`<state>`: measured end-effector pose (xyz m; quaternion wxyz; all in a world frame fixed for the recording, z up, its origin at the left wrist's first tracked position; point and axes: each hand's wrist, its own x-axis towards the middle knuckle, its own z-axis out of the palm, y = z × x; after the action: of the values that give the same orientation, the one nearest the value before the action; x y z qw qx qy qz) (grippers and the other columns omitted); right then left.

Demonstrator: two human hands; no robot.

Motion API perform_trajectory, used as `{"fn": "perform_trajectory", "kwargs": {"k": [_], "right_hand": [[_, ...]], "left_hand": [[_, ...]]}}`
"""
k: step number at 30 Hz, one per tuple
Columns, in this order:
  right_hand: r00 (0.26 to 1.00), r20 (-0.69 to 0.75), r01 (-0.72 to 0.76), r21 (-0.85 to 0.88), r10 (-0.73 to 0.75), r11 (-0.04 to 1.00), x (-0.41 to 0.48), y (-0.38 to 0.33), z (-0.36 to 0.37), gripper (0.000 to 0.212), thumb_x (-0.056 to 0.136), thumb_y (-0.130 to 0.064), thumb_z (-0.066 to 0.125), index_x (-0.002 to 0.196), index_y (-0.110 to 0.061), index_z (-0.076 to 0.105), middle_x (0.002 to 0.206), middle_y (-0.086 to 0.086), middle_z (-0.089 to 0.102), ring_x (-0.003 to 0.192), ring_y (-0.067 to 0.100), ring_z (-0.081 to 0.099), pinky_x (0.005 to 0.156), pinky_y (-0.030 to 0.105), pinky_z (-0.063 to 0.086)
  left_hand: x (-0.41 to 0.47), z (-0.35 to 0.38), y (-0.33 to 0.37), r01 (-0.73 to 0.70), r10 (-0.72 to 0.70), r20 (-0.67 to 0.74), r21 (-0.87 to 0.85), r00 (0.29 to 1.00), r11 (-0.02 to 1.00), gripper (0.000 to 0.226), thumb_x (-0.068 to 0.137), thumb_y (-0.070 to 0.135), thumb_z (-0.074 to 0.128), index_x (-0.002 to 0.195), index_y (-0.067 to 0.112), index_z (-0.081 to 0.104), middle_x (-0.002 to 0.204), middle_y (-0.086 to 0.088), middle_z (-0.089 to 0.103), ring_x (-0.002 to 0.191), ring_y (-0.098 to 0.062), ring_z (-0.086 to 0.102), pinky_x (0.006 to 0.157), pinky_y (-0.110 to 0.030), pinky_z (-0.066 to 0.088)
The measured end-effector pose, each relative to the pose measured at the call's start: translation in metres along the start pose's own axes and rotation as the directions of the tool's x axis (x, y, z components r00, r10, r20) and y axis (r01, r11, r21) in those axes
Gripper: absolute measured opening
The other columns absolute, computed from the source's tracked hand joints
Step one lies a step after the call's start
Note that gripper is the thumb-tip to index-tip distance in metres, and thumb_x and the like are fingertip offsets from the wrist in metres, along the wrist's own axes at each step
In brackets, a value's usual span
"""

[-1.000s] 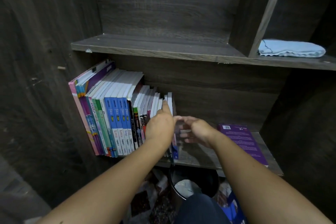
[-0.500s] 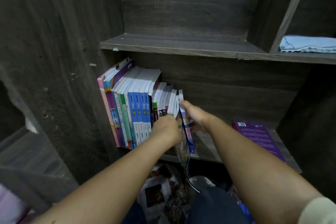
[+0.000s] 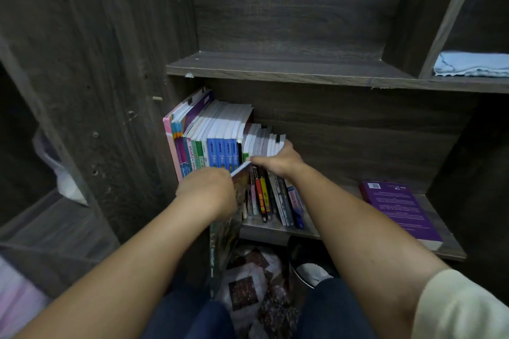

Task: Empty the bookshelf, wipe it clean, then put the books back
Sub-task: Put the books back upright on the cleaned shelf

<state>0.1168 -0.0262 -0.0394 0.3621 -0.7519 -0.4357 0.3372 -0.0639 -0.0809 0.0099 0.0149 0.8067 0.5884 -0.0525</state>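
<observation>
A row of upright books (image 3: 220, 143) fills the left end of the lower shelf (image 3: 275, 228) of a dark wooden bookshelf. My left hand (image 3: 209, 190) grips a thin dark-covered book (image 3: 228, 228), tilted with its lower part hanging out past the shelf's front edge. My right hand (image 3: 278, 159) lies across the tops of the small books (image 3: 275, 198) at the row's right end, fingers stretched over them toward the left. A purple book (image 3: 399, 209) lies flat at the shelf's right end. A folded light blue cloth (image 3: 473, 63) rests in the upper right compartment.
The upper shelf board (image 3: 275, 69) is bare. Below the lower shelf sit patterned bags (image 3: 253, 283) and a dark bin (image 3: 308, 264). A white plastic bag (image 3: 60, 170) hangs at the left, beyond the bookshelf's side panel (image 3: 110, 91).
My left hand has drawn the thin dark book further out of the row and down. My right hand moved from beside the row onto the tops of the small books. The view shifted left.
</observation>
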Motion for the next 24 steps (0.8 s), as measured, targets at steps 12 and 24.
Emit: {"fn": "perform_trajectory", "kwargs": {"k": [12,24], "right_hand": [[0.987,-0.156,-0.068,-0.568,-0.026,0.82,-0.009,0.002,-0.021,0.087,0.087,-0.052,0.062,0.154,-0.033,0.011,0.15,0.016,0.024,0.128,0.036,0.043,0.092,0.041,0.046],[1.0,0.003,-0.008,-0.554,0.012,0.832,-0.004,0.005,-0.032,0.096,0.086,-0.043,0.067,0.153,-0.041,-0.001,0.154,0.014,0.008,0.13,0.039,0.04,0.094,0.038,0.046]], "left_hand": [[0.008,0.003,0.008,-0.09,0.087,-0.048,-0.073,0.995,0.993,0.012,0.089,0.026,0.057,0.096,0.016,0.056,0.083,0.0,0.056,0.073,-0.017,0.056,0.053,-0.027,0.041],[0.063,0.033,0.039,-0.179,0.112,-0.323,-0.186,0.94,0.966,0.095,0.072,0.049,0.079,0.143,0.02,0.023,0.131,-0.008,0.048,0.116,-0.028,0.052,0.084,-0.039,0.049]]}}
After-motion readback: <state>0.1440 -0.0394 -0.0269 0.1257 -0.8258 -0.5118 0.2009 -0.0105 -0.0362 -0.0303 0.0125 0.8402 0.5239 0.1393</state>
